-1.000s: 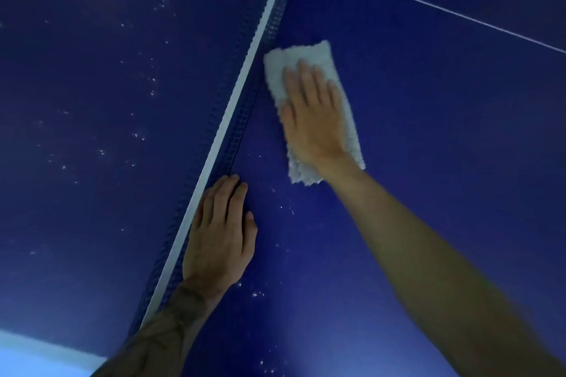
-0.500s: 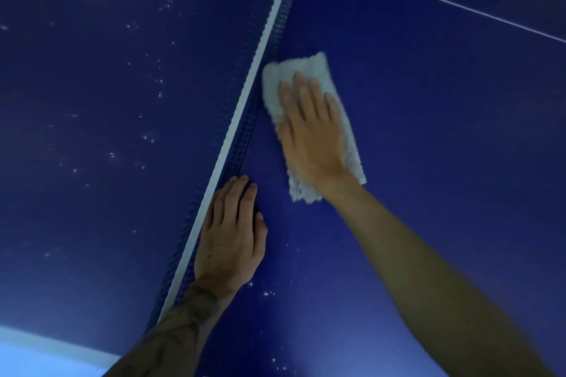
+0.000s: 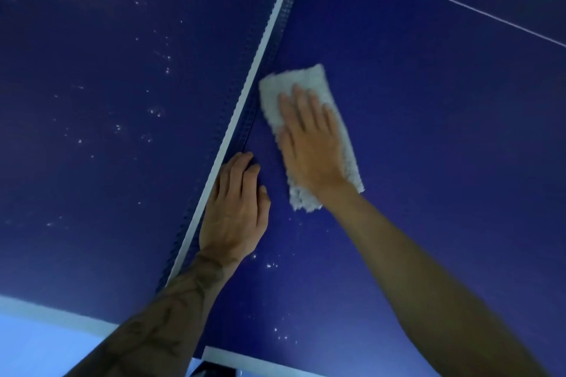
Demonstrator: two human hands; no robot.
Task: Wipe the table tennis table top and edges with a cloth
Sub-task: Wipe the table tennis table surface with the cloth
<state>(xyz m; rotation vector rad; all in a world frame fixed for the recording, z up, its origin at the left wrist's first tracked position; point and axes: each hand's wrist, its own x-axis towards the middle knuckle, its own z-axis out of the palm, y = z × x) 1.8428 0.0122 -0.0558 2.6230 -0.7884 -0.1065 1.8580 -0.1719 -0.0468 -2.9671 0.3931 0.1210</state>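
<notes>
I've got the right hand [image 3: 309, 144] flat on the white cloth [image 3: 306, 78], fingers straight, pressing it onto the blue counter [image 3: 428, 147] just right of the net [image 3: 269, 37], with the cloth's left edge just beside the net's foot. The left hand [image 3: 235, 211] lies flat as well, fingers extended and holding nothing, its tips at the net's base, near the cloth but apart. Pale specks [image 3: 271, 265] dot the counter by the left wrist.
</notes>
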